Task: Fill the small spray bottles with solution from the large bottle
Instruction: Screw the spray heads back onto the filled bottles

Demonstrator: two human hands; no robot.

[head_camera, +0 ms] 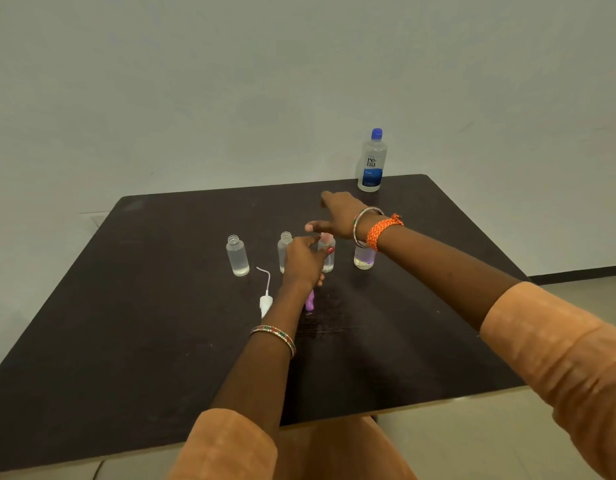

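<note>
Judging from how the things lie, the filling looks largely done and the capping remains. Taking the third small bottle (326,254) as landmark: nearest the viewer, on the dark desk (126,323), a white spray head (265,299) with its curved tube is seen lying nearer and to the left of it, and a purple spray head (310,301) just in front of it. The left hand (305,263) is held right beside the landmark, fingers loosely curled; whether its grip is closed on the bottle cannot be told. Left of the landmark two open-necked bottles (237,256) (284,249) are seen, each holding clear liquid; right of it a fourth bottle (364,259) is half hidden by the wrist. Above the landmark the right hand (337,216) is spread, its grip apart, nothing held. Well beyond and to the right, at the desk's far edge, the large bottle (372,162) stands upright, blue cap on.
</note>
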